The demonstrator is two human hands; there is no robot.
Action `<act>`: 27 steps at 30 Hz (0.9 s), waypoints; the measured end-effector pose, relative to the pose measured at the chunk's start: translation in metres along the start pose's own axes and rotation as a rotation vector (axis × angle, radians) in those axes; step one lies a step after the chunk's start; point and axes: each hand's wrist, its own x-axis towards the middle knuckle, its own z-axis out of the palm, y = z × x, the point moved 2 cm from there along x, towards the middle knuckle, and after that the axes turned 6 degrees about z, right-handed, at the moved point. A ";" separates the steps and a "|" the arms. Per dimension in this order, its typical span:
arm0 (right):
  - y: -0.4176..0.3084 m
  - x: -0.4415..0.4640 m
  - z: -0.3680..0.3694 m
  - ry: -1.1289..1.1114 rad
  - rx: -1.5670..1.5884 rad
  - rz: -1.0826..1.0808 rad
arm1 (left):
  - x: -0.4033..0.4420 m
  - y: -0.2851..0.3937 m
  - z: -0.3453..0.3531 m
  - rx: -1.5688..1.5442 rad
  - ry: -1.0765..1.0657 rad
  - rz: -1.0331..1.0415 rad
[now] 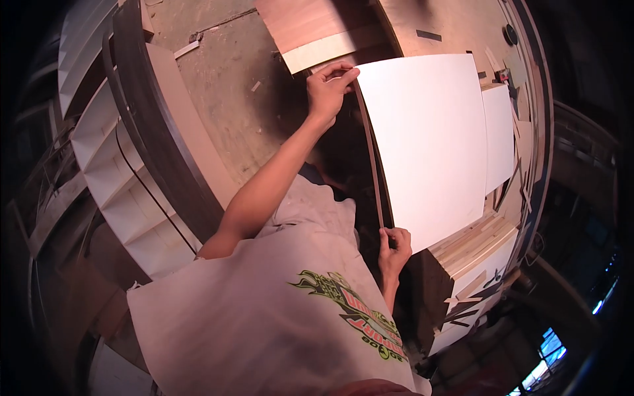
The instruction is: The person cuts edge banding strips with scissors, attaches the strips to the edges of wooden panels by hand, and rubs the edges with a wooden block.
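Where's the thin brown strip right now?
In the head view, the strip runs between the left hand and right hand, along the left edge of the white board.

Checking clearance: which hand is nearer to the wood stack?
Right. The right hand is a short way left of the wood stack; the left hand is farther off, by the far-left corner of the white panel.
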 end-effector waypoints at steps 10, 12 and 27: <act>0.003 0.006 -0.005 -0.053 0.013 0.007 | -0.001 0.000 0.001 0.018 0.022 0.083; 0.005 0.005 -0.007 -0.042 0.057 0.036 | -0.002 -0.001 -0.002 0.090 -0.059 0.155; 0.012 0.007 -0.008 -0.052 0.083 0.094 | 0.009 -0.011 -0.004 -0.045 -0.069 0.056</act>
